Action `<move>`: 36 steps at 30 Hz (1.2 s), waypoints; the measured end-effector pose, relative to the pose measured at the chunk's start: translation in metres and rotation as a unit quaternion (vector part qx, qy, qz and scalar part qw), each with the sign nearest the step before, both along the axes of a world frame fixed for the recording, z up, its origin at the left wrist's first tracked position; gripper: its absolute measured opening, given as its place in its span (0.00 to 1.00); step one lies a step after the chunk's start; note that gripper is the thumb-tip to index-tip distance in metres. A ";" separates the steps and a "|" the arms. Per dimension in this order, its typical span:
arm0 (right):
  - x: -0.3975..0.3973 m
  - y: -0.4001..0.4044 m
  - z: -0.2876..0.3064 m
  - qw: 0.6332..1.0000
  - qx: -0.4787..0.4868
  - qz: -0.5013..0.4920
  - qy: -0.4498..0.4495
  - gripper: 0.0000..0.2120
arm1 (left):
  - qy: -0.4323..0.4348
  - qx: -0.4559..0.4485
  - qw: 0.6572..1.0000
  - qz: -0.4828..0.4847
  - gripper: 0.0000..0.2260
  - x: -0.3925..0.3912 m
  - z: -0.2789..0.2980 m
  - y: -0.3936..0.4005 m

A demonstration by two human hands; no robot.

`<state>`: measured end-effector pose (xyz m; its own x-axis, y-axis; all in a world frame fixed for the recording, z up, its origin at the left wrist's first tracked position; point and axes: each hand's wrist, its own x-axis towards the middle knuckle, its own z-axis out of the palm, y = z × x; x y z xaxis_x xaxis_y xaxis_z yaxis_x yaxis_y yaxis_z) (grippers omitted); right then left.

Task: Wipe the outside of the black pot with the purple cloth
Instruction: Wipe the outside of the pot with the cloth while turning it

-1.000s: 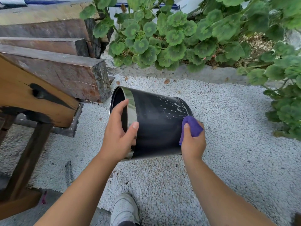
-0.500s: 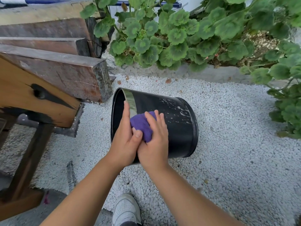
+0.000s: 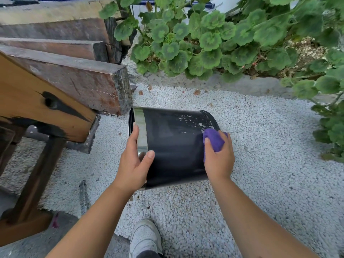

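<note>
Unlabelled black pot (image 3: 175, 144), purple cloth (image 3: 214, 138) against it.

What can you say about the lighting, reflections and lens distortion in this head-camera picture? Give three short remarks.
Head view: the light is soft and even, with no hard shadows on the gravel; the shiny metal band near the rim of the black pot mirrors the left hand; the wide lens bends the wooden beams and stretches both forearms near the frame's edges.
</note>
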<state>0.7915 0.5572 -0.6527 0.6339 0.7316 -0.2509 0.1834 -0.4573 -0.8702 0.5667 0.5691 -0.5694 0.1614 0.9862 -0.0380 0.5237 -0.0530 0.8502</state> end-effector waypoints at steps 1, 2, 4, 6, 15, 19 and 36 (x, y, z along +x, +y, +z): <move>0.001 0.000 0.000 1.000 0.007 -0.001 0.006 0.23 | -0.028 -0.017 0.999 0.029 0.32 -0.001 0.001 0.004; 0.003 -0.001 -0.001 1.000 0.013 -0.001 0.012 0.23 | -0.064 -0.034 0.996 0.057 0.28 0.000 0.003 0.008; 0.005 -0.002 0.000 1.000 0.011 -0.001 0.025 0.22 | -0.100 -0.062 0.990 0.084 0.21 0.004 0.009 0.021; 0.008 -0.001 0.001 1.000 0.000 0.004 0.027 0.22 | -0.054 -0.089 0.991 0.080 0.28 0.013 0.017 0.033; 0.007 -0.031 0.009 0.990 0.018 -0.074 0.120 0.13 | 0.062 0.002 0.997 -0.050 0.45 0.030 0.030 -0.002; 0.005 -0.042 0.002 0.987 0.021 -0.085 0.133 0.14 | 0.218 0.085 0.969 -0.084 0.44 0.035 0.034 -0.015; -0.026 -0.014 0.042 0.995 0.083 0.050 0.009 0.39 | 0.265 0.183 0.926 -0.197 0.42 0.051 0.037 0.004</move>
<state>0.7658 0.5435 -0.6103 0.5520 0.8233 -0.1323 0.2053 -0.2880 -0.9354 0.6176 0.5736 -0.5322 0.5658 0.8171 0.1101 0.7411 -0.5626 0.3663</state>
